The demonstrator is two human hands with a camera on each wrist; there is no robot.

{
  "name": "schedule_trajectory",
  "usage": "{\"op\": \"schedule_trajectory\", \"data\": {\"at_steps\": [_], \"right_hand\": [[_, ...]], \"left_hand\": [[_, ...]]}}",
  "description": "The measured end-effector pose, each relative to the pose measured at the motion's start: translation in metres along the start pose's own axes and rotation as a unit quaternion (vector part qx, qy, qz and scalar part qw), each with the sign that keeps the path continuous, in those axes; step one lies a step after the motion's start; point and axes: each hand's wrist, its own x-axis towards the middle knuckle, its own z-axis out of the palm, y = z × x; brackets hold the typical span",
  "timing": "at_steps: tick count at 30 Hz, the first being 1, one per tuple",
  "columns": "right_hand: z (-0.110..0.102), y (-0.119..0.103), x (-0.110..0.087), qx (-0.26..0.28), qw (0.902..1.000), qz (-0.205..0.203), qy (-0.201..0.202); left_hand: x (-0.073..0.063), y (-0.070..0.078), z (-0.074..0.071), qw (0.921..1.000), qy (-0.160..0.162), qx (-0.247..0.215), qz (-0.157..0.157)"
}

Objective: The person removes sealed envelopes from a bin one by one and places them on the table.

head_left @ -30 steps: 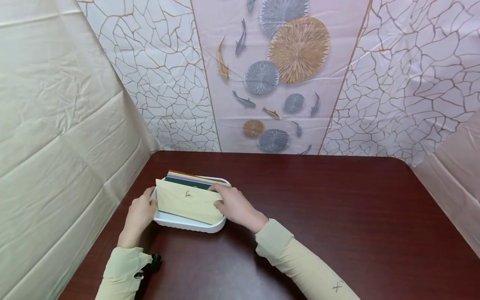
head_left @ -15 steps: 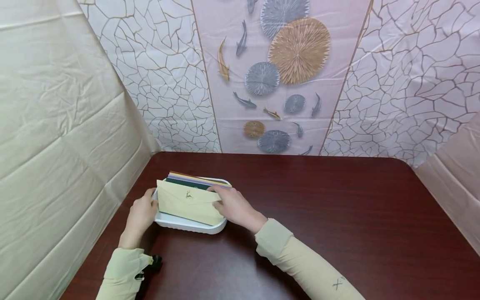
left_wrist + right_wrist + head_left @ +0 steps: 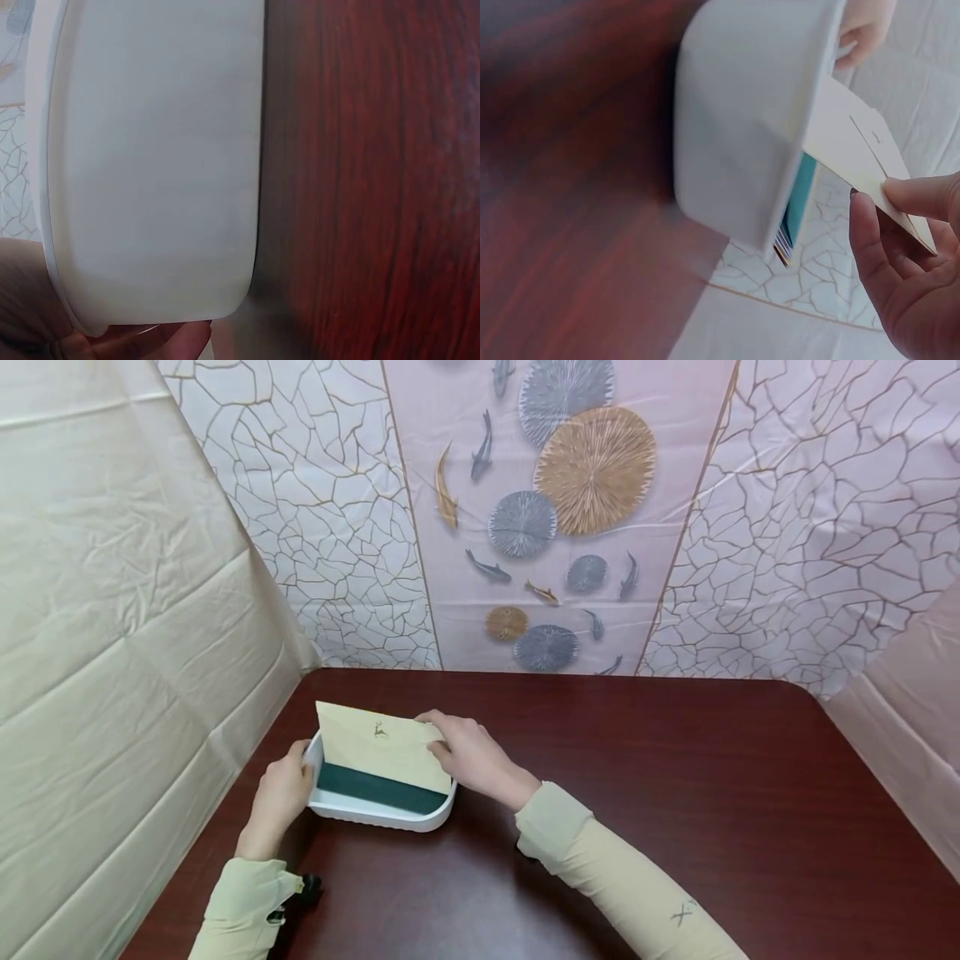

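A cream envelope with a small gold deer print is pinched at its right end between thumb and fingers of my right hand. It stands tilted above a white plastic bin. Below it in the bin a dark green envelope shows. The right wrist view catches the edges of several other coloured envelopes beside the green one. My left hand grips the bin's left end, thumb at the rim; its fingers curl past the bin's end in the left wrist view.
The bin stands on a dark red-brown table, toward its left side. A beige cloth hangs along the left edge, and a patterned curtain closes off the back. A black device sits by the left wrist.
My right hand has raised the cream envelope up and slightly back, uncovering the green envelope below and hiding the coloured edges behind. The left hand stays on the bin.
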Motion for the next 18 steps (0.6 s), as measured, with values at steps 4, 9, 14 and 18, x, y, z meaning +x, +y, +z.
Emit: {"op": "schedule_trajectory", "data": {"at_steps": [4,9,14,18], "right_hand": [[-0.01,0.0,0.003,0.009,0.9998,0.006,0.019],[-0.022,-0.001,0.007,0.012,0.999,-0.003,0.042],[-0.038,0.0,0.012,0.01,0.9979,-0.004,0.063],[-0.055,0.004,0.016,0.011,0.9966,-0.002,0.082]], "left_hand": [[0.0,0.001,-0.001,1.0,-0.006,0.003,-0.004],[-0.001,0.003,-0.002,0.9999,-0.009,0.002,-0.009],[-0.002,0.002,0.0,1.0,0.003,0.004,-0.002],[-0.002,0.003,0.0,0.9999,0.006,0.007,-0.004]]}}
